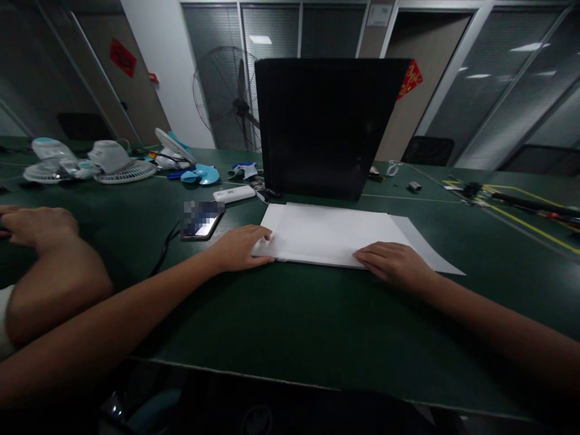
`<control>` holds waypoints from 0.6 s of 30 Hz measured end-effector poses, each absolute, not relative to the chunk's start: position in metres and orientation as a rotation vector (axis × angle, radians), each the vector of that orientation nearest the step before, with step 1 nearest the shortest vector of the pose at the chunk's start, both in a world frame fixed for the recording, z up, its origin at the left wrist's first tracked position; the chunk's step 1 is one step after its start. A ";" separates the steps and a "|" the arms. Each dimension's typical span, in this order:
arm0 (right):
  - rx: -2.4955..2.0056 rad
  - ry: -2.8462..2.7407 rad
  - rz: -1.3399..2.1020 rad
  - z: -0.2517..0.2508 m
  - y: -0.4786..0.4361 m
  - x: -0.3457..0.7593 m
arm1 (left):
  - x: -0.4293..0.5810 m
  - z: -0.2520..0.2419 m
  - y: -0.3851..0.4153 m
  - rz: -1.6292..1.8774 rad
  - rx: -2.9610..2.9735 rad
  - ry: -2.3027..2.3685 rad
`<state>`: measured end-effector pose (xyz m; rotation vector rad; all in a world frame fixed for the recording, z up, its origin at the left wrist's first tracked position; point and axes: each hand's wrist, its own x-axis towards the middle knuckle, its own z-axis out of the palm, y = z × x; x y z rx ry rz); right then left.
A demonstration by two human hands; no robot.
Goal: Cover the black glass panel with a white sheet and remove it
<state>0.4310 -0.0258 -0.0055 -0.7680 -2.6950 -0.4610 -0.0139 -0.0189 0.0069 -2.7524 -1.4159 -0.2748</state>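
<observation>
White paper sheets [330, 232] lie on a flat board or pad on the green table, one sheet sticking out to the right. My left hand [247, 246] is at the left end of the paper, thumb on top and fingers at the near left corner, pinching that edge. My right hand [394, 261] rests on the near right part of the paper, palm down, with its fingers lying flat and close together. Behind the paper stands a large black panel [330, 127].
A phone [202, 220] and a white power bank [234, 194] lie left of the paper. White fan parts [124, 169] and a blue fan blade [202, 175] sit farther left. Another person's arm [58, 266] rests at the left. Cables and rods [534, 202] lie at the right.
</observation>
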 end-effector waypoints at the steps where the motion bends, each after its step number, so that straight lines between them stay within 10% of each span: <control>1: -0.767 -2.688 -0.464 -0.005 -0.027 0.429 | -0.014 0.007 -0.019 -0.281 -2.746 -1.416; 18: -0.681 -2.650 -0.544 -0.008 -0.030 0.424 | -0.020 0.005 -0.018 -0.670 -2.699 -0.924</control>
